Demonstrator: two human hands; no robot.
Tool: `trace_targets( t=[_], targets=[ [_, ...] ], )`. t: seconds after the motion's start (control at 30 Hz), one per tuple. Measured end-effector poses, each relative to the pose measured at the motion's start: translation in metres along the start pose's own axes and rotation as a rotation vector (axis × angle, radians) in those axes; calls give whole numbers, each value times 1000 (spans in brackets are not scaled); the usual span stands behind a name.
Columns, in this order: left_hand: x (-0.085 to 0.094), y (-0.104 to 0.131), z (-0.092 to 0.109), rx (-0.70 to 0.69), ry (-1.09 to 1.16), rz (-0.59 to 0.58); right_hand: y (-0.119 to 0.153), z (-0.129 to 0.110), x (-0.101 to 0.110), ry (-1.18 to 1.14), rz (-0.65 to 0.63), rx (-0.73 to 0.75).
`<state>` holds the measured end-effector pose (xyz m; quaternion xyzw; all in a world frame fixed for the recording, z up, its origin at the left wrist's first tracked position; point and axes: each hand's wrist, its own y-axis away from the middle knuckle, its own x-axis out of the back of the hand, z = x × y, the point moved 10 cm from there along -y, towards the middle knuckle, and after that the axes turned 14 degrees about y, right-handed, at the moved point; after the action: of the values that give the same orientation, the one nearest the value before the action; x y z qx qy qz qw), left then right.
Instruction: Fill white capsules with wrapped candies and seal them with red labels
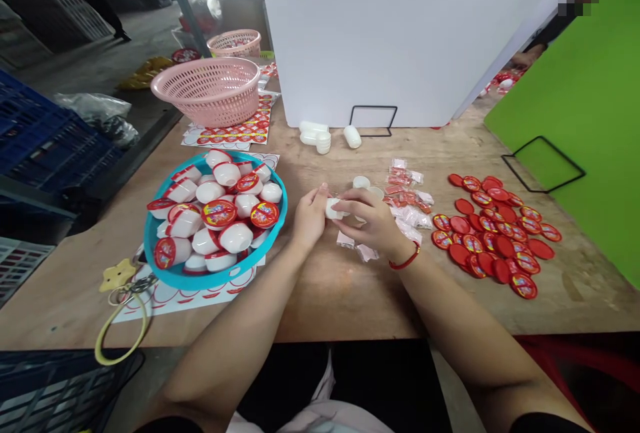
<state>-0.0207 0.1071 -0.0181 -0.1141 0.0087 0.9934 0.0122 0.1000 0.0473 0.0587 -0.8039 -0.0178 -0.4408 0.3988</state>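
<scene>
Over the middle of the wooden table, my left hand [311,214] and my right hand [369,219] meet around a small white plastic cup [335,209]. Fingers of both hands are closed on it, and part of it is hidden behind them. Just beyond my right hand lie loose white cups [361,182]. Small pink and white sachets [410,217] and red-orange sachets [400,197] are scattered beside and under that hand. Farther right spreads a pile of round red lids [493,226], several with printed labels.
A blue basin [283,219] full of white cups with red lids stands at left, on sticker sheets [200,298]. Keys with a yellow strap [123,346] lie beside it. Behind are a pink basket [205,89], stacked white cups [315,134], a white panel [370,33] and a green panel [580,106].
</scene>
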Motion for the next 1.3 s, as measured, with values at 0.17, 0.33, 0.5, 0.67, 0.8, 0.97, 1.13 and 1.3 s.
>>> trace_targets(
  t=[0.17,0.33,0.5,0.67,0.8,0.97,1.13,1.3],
  targets=[
    [-18,14,27,-108,-74,-226,-4,5,16,-27,84,-129],
    [-21,18,36,-215,-151,-208,-6,3,20,-71,110,-141],
    [-14,8,5,-2,12,-95,-6,-9,15,18,59,-21],
    [-13,9,-3,64,22,-76,-6,-20,12,30,-14,89],
    [-7,9,19,-100,-93,-61,-7,-2,23,-43,54,-41],
    [13,9,37,-284,-137,105,-3,20,36,-244,192,-200],
    [6,9,35,-344,-133,67,-4,-15,-12,13,-213,81],
    [18,1,29,-351,-88,137,6,-19,-41,167,-423,192]
  ],
)
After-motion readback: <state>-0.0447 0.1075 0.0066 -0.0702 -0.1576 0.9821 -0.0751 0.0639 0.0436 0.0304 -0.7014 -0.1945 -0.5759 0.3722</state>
